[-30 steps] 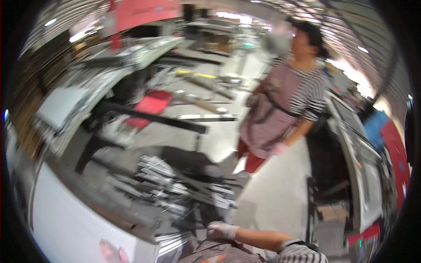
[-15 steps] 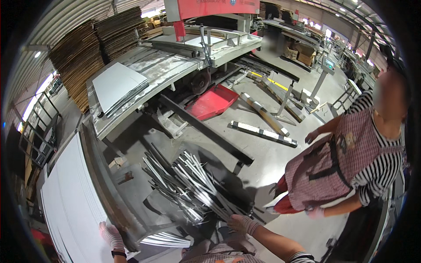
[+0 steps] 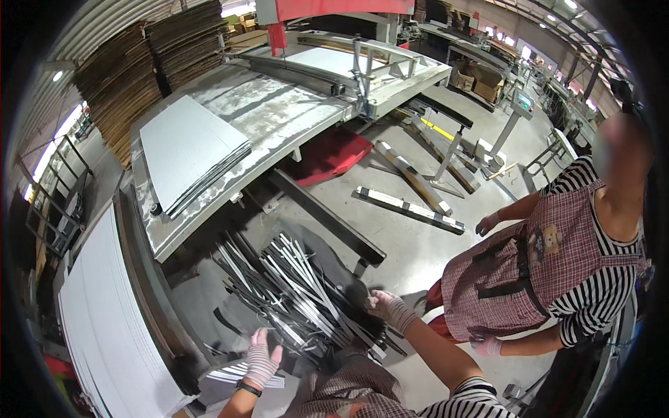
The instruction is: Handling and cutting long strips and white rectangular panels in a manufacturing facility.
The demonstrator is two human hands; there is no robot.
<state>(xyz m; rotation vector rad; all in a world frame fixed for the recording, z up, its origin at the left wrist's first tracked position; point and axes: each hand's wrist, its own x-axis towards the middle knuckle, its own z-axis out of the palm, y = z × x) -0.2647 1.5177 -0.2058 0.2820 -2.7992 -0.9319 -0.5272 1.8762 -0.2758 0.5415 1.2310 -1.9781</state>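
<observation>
While the left hand (image 3: 262,360) hovers, strips (image 3: 301,287) lie ahead.

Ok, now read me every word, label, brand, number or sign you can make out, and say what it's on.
No text can be read.
Control panel: its display is too small to read.
Red overhead panel: cut off by the picture's edge, no legible lettering.
Bear-like apron patch: no lettering can be made out.

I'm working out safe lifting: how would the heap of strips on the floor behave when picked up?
The heap of strips would probably shift and snag, its pieces lying crisscrossed. Each strip looks thin, so likely light; many lie fairly straight, suggesting some stiffness.
</observation>
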